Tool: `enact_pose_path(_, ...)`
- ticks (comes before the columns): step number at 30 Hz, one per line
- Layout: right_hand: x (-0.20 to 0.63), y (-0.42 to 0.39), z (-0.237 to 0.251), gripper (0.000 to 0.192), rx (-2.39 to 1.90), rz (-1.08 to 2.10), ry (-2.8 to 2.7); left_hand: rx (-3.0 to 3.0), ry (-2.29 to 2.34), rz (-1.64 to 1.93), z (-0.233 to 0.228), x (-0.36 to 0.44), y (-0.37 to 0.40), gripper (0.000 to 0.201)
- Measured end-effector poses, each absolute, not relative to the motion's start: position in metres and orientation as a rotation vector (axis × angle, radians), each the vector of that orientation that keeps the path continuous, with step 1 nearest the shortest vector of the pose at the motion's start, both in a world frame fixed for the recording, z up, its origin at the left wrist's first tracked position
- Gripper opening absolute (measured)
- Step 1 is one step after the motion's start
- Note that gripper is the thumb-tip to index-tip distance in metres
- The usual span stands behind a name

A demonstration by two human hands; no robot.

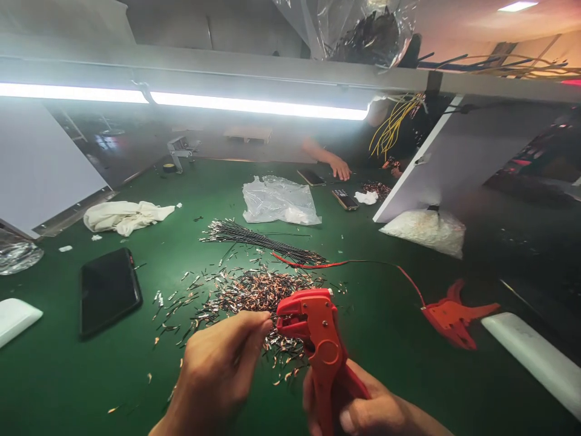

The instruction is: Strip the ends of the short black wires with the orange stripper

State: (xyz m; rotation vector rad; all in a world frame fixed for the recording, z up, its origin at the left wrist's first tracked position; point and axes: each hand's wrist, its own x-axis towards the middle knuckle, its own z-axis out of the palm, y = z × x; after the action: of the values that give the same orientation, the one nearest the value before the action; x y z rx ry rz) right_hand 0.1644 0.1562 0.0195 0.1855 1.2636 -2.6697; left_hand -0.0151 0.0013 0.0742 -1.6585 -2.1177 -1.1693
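My right hand point(363, 409) grips the handles of a red wire stripper point(318, 333) held upright over the green table point(68, 375). My left hand point(222, 369) pinches something thin at the stripper's jaws; the item between the fingertips is too small to make out. Just beyond the tool lies a pile of short stripped wire pieces point(245, 293). Behind the pile rests a bundle of thin black wires point(258, 239), with a red wire point(318, 264) crossing its end.
A second red stripper point(454, 315) lies to the right. A black phone point(108, 290) lies at left, with a white cloth point(122, 216) behind it. A clear plastic bag point(279, 201) and a white bag point(426, 230) sit farther back. Another person's hand point(338, 166) rests across the table.
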Motion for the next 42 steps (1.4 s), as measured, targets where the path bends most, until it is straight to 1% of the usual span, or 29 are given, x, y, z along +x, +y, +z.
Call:
enact_pose_path(3,0.165,0.157,0.022,0.041,0.146,-2.606,1.288,-1.681,-2.162,-1.247,0.072,-0.011,0.001,0.014)
enact_pose_path(7,0.164,0.159,0.024,0.041,0.149,-2.597,1.31,-1.691,-2.206,-1.34,0.074,-0.01,0.005,0.016)
enact_pose_path(12,0.162,0.159,0.017,0.029,0.005,-2.581,1.351,-1.664,-2.258,-1.374,0.082,-0.011,0.007,0.023)
enact_pose_path(18,0.167,0.151,0.014,0.035,0.088,-2.693,1.388,-1.784,-2.226,-1.355,0.084,-0.017,0.006,0.021)
enact_pose_path(20,0.169,0.151,0.015,0.035,0.104,-2.666,1.425,-1.813,-2.237,-1.338,0.084,-0.019,0.005,0.021)
enact_pose_path(25,0.174,0.154,0.008,0.041,0.111,-2.583,1.488,-1.827,-2.346,-1.36,0.082,-0.022,0.004,0.022)
enact_pose_path(31,0.174,0.15,-0.005,0.042,0.076,-2.616,1.409,-1.796,-2.532,-1.514,0.08,-0.025,0.005,0.025)
enact_pose_path(35,0.172,0.15,-0.002,0.045,0.085,-2.562,1.449,-1.707,-2.704,-1.671,0.081,-0.027,0.007,0.027)
enact_pose_path(37,0.171,0.151,-0.001,0.045,0.061,-2.553,1.495,-1.684,-2.763,-1.79,0.082,-0.028,0.008,0.023)
enact_pose_path(40,0.171,0.151,-0.001,0.047,0.062,-2.529,1.494,-1.699,-2.763,-1.969,0.082,-0.031,0.006,0.012)
enact_pose_path(42,0.172,0.151,-0.002,0.049,0.108,-2.529,1.491,-1.728,-2.743,-1.999,0.081,-0.032,0.005,0.011)
